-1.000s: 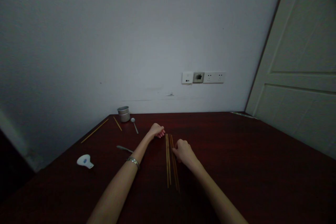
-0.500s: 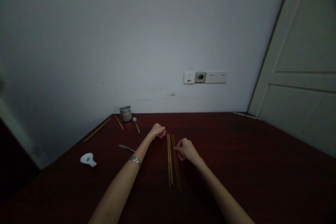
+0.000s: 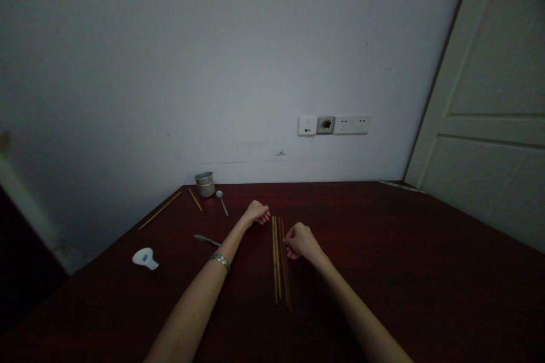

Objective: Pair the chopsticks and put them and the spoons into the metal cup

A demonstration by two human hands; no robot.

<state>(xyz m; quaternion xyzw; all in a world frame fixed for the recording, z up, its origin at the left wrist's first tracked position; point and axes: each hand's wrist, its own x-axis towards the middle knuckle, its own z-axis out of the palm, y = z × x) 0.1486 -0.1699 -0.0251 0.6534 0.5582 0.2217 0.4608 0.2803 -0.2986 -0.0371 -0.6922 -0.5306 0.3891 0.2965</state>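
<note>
Several chopsticks lie side by side, lengthwise, on the dark red table: light yellow chopsticks on the left and darker brown chopsticks close beside them on the right. My right hand is closed in a pinch, its thumb and fingertips at the rightmost brown chopstick, on the upper half. My left hand rests on its side just left of the chopsticks' far ends. Its fingers are curled in, with nothing visible in them, and a silver bracelet circles that wrist.
At the back left stands a metal cup, with a small spoon and a short-looking chopstick nearby. Another chopstick lies along the left edge. A white ceramic spoon and a partly hidden metal utensil lie left of my forearm.
The rightmost brown chopstick has shifted left against its neighbour, closing the gap between them, with my right hand at it. My left hand keeps its place. The view has turned slightly left.
</note>
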